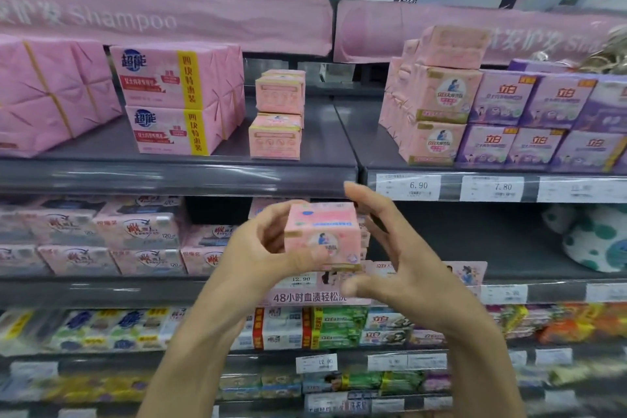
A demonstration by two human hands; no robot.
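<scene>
Now we hold the soap box [322,231], long axis level, in our left hand [258,254], right hand [407,258] spread wide beside it.

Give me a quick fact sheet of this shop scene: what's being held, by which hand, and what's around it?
Place: shop shelves under a pink Shampoo banner
Held item: pink box, in front of the middle shelves
Left grip: fingers curled round the box, thumb across its front
Right grip: open, fingers spread at the box's right side; contact unclear
Similar stock: stacked pink boxes on the upper shelf
Price tag: reads 6.90, on that shelf's edge
</scene>
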